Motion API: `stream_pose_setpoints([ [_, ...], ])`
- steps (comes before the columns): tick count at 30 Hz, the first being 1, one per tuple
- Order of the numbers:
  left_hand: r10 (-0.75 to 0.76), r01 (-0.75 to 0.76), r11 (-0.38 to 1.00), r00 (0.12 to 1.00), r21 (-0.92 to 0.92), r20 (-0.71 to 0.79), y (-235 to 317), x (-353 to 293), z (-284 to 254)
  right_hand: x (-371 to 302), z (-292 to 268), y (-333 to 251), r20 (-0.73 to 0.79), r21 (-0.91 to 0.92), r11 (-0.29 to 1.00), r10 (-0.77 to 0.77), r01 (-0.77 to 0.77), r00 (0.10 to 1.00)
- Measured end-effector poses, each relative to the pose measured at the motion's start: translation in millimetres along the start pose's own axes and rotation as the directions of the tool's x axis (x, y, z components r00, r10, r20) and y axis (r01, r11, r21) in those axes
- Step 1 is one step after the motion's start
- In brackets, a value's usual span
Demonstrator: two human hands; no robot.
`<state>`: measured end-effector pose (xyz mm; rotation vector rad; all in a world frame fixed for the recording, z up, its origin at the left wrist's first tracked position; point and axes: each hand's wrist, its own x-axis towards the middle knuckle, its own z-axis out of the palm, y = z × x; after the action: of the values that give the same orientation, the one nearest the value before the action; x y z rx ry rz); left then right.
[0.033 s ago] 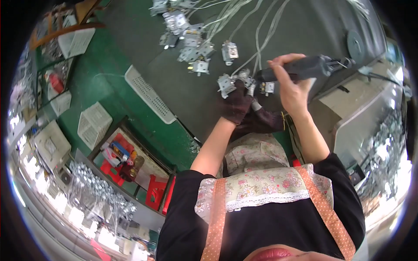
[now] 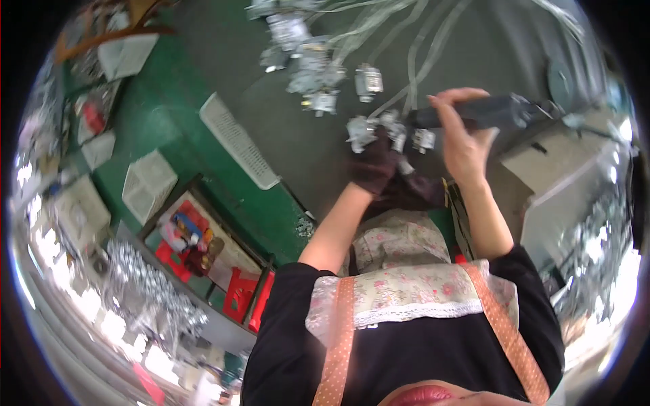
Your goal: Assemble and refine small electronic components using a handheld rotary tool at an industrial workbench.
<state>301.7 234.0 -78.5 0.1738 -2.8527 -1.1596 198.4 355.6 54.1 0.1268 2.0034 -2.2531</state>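
Note:
My right hand [image 2: 468, 150], bare, is wrapped round a dark grey power screwdriver [image 2: 500, 111]. The tool lies sideways with its front end to the left. My left hand [image 2: 374, 166], in a dark glove, closes on a small silver metal fitting [image 2: 391, 124] with a pale cable, right by the tool's front end. Whether the two touch is too blurred to tell. Another silver fitting [image 2: 361, 134] sits against the glove's left side. A smaller fitting [image 2: 424, 140] rests below the tool, and one more [image 2: 369, 81] lies farther off on the dark table.
A heap of metal fittings [image 2: 313, 71] with pale cables [image 2: 369, 27] lies at the table's far left. A white perforated strip [image 2: 237, 139] runs along its left edge. White baskets [image 2: 150, 184] stand on the green floor. At the right is a beige surface [image 2: 542, 162].
The whole picture has shifted slightly to the right and blurred. My hands, the screwdriver and the fittings keep about the same places relative to each other.

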Motion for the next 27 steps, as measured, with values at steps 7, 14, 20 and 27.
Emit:
stream_pose_setpoints([
  [7, 0.153, -0.109, 0.967, 0.971, -0.229, 0.186, 32, -16, -7, 19, -36, 64, 0.157, -0.305, 0.943, -0.085, 0.13, 0.984],
  [14, 0.018, 0.546, 0.212, 0.827, -0.811, 0.562, 35, -31, -73, 18, -102, 98, 0.11, -0.452, 0.892, 0.085, -0.026, 0.99],
  [20, -0.268, 0.434, 0.863, 0.828, -0.259, 0.493, 7, -59, -88, -1, 7, 36, 0.009, 0.162, 0.945, 0.285, -0.283, 0.958],
  [27, -0.125, 0.597, -0.661, 0.509, -0.454, 0.852, 37, -12, -105, 8, -3, 26, -0.006, -0.156, 0.985, 0.069, -0.069, 0.998],
])
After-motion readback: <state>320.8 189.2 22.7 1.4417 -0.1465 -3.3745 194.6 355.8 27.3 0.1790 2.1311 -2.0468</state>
